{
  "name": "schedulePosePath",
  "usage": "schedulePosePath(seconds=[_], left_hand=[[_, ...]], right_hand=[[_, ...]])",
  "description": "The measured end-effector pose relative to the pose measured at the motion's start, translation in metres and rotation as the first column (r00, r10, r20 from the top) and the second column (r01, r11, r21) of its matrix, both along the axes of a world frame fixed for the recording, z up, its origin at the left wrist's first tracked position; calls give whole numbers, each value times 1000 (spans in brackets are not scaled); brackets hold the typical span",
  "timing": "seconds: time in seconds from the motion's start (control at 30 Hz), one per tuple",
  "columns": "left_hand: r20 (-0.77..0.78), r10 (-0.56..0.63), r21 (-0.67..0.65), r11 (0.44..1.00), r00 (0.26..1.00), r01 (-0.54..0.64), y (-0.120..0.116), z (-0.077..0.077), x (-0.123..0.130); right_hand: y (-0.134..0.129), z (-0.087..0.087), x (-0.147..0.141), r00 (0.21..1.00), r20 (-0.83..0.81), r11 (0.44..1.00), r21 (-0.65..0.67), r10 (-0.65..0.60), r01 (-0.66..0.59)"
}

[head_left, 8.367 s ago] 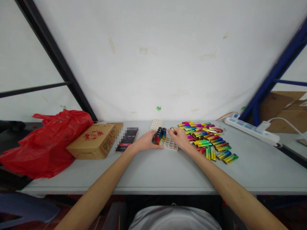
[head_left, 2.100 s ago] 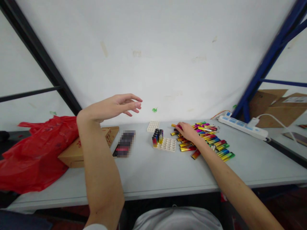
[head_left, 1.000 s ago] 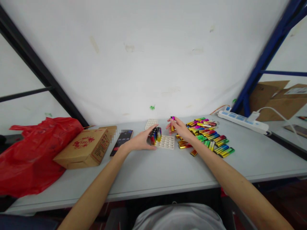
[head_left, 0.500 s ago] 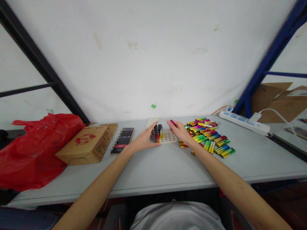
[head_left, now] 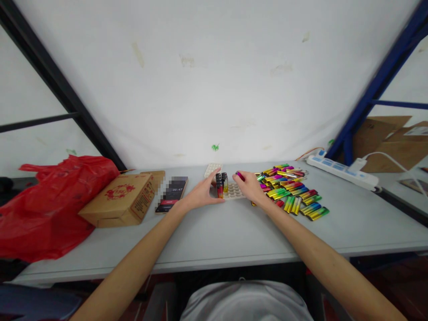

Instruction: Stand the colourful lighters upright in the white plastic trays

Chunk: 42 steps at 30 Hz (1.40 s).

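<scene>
Lowered from its raised spot two seconds ago, the left hand [head_left: 202, 194] now sits at the left end of a pale tray [head_left: 235, 191] on the table [head_left: 214, 240]. Its thumb and fingers are spread wide around the standing lighters [head_left: 220, 188] — whether they touch them, I cannot tell. At that end of the tray the lighters stand upright in a close group, partly hidden by the hand.

Meanwhile the right hand [head_left: 250, 186], over the pile two seconds ago, is at the tray too. Its fingers are closed in a pinch on a purple lighter [head_left: 240, 175] (only the upper end shows), just right of the standing group. Its lower end is hidden, so I cannot tell whether it is in a hollow.

To the right, a loose pile of shiny lighters [head_left: 291, 186] lies on its side, with a white power strip [head_left: 346, 172] beyond it. Behind the left hand is a second pale tray [head_left: 211, 170], near the wall. Farther left lie a phone [head_left: 174, 196] with its timer lit — partly blurred — then a cardboard box [head_left: 117, 200] and a red plastic bag [head_left: 60, 205].
</scene>
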<state>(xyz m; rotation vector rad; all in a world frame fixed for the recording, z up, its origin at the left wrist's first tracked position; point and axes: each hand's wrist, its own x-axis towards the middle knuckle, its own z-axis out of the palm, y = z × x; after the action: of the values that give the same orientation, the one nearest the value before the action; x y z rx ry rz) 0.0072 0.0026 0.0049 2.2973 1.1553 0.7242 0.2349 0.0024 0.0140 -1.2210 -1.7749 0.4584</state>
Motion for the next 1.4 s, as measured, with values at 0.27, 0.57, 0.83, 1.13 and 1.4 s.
schedulePosePath(seconds=[0.27, 0.57, 0.83, 1.13, 1.4], left_hand=[[-7, -4, 13, 1000, 1000, 5, 1, -1, -1], [2, -20, 22, 1000, 1000, 20, 2, 0, -1], [1, -31, 27, 999, 1000, 31, 4, -1, -3], [-10, -30, 22, 999, 999, 31, 1, 4, -2], [-6, -35, 1, 999, 999, 35, 1, 4, -2]], right_hand=[[-3, 2, 1, 999, -11, 998, 47, 41, -40], [1, -1, 3, 1000, 30, 999, 48, -1, -1], [0, 2, 9, 976, 152, 983, 68, 156, -168], [-2, 7, 17, 917, 295, 951, 71, 268, -301], [5, 0, 20, 879, 339, 937, -21, 336, -350]])
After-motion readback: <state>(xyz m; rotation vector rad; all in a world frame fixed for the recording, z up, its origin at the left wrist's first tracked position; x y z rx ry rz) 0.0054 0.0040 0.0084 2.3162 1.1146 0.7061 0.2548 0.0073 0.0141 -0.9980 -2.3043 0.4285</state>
